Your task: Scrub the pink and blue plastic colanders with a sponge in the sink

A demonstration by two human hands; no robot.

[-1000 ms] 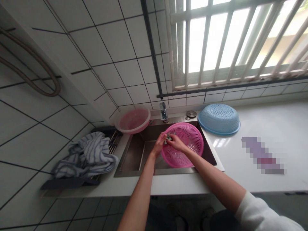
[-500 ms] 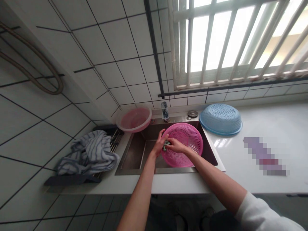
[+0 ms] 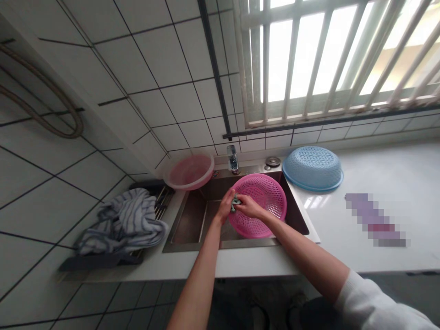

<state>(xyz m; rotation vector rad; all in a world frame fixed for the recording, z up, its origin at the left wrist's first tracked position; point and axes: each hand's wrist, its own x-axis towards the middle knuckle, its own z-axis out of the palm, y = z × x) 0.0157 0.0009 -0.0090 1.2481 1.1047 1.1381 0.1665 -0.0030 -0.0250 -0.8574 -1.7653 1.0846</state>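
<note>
A round pink plastic colander point(image 3: 275, 195) with a perforated wall sits tilted in the steel sink. At its left rim, my left hand point(image 3: 226, 206) grips the edge, its fingers mostly hidden behind the rim. My right hand point(image 3: 249, 206) is closed on a small green cloth point(image 3: 235, 202), pressed against the same rim. The two hands nearly meet there, with the cloth between them. Beyond the colander stands the chrome faucet point(image 3: 232, 158).
The sink point(image 3: 192, 220) is set in a white counter point(image 3: 388, 160). A pink basin point(image 3: 190, 172) rests at its back left corner, and an upturned blue basket point(image 3: 312, 167) at the right. Left lies a striped cloth point(image 3: 127, 220) on a dark rack. A blurred purple patch lies right.
My left hand's fingers, raised and spread at the rim before, have closed in around the cloth and edge. The view has shifted slightly; the colander stays in the sink.
</note>
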